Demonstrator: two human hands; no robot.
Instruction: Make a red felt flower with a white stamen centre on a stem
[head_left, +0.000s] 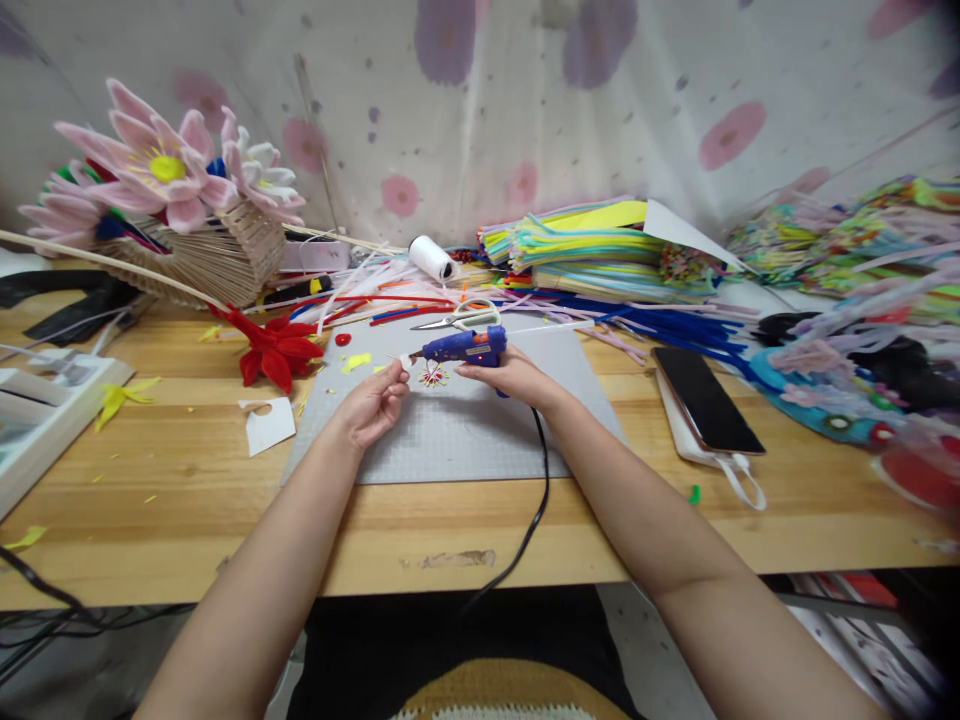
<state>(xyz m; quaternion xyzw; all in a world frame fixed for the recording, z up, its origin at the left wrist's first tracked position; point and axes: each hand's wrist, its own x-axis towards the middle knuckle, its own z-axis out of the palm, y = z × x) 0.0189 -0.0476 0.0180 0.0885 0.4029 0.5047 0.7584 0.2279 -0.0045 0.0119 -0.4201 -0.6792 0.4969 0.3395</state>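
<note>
My right hand (517, 375) is wrapped round the handle of a blue hot glue gun (466, 347), with a clear glue stick (551, 327) out of its back end and a black cord hanging below. The gun's nozzle points left, touching or very close to a small white piece (406, 362). That piece is pinched between the fingertips of my left hand (379, 402); its exact kind is too small to make out. Just below the gun, a small flower-like piece with red and yellow tips (433, 374) is on the grey cutting mat (450, 440).
Scissors (465, 316) and a white thread spool (432, 259) lie behind the gun. Bundles of pipe cleaners (585, 245) line the back. A red flower (277, 350) and pink flowers (161, 165) are at left, with a power strip (52, 420). A phone (709, 400) rests at right.
</note>
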